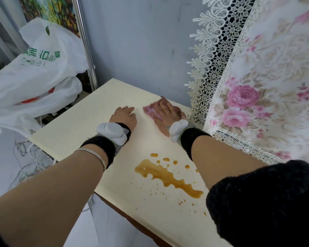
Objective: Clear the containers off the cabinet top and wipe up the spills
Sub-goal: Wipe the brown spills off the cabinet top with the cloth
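Plastic bag (34,72) beside cabinet top (89,125)

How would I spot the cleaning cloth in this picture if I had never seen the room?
Find the cream cabinet top in the corner, beside the floral lace drape. At its far edge by the wall, the right hand presses flat on the cloth. It is the only pinkish, rumpled fabric there, away from the brown spill nearer the camera.

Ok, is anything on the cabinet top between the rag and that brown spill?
Nothing visible. The right hand presses the pink rag flat at the far edge; bare cabinet top lies between it and the brown spill.
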Demonstrator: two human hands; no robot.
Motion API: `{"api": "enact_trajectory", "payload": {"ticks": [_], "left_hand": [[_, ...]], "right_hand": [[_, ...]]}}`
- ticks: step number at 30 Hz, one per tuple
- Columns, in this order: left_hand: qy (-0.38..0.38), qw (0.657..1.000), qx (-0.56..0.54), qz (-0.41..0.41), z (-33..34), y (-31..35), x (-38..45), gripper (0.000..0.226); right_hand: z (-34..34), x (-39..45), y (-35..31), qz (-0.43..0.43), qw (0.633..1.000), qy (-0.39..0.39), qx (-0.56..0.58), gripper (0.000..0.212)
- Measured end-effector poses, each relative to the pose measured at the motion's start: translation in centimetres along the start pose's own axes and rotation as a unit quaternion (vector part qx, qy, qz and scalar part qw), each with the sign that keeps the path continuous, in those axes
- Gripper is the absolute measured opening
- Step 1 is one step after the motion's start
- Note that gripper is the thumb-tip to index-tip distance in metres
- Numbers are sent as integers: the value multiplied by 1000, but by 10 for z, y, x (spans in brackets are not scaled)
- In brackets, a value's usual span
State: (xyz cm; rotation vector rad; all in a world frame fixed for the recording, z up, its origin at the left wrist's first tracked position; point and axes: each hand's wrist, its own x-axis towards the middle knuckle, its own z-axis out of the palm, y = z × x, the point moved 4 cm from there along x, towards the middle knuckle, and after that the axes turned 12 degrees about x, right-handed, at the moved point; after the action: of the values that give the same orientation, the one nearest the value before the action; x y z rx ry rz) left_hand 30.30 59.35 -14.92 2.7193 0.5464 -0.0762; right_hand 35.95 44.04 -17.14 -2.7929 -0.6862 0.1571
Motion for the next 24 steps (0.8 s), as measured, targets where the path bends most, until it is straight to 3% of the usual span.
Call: {"api": "enact_trajectory", "payload": {"ticks": [3,6,8,11,15,18,21,24], "left_hand": [[-1,1000,-11,-1,-4,2,-11,45],[-1,1000,-17,0,-6,3,-20,45],[3,1000,-19,0,-11,2,-28,45],[1,1000,-16,-1,-21,-1,-39,45],[4,1000,-11,-5,-34,-8,-56,45],[7,1000,-11,-9,-39,-13,-67,45],[3,1000,-23,-10,-40,-17,-81,44],[-4,1000,-21,-4,-41,-18,-99,44]], "right_hand": [[-2,-18,-11,-45,998,26,-45,54],[12,-31,-23,-60,990,-2,-129,49],[29,-34,-26,-123,989,-17,-81,53],[9,-64,-55,-106,988,8,-109,50],[20,-80,-65,-83,996,-19,35,60],[26,-94,-83,-91,995,-27,10,60],[25,-113,-102,-91,995,20,37,56],[37,-133,-114,-95,994,-22,38,57]]}}
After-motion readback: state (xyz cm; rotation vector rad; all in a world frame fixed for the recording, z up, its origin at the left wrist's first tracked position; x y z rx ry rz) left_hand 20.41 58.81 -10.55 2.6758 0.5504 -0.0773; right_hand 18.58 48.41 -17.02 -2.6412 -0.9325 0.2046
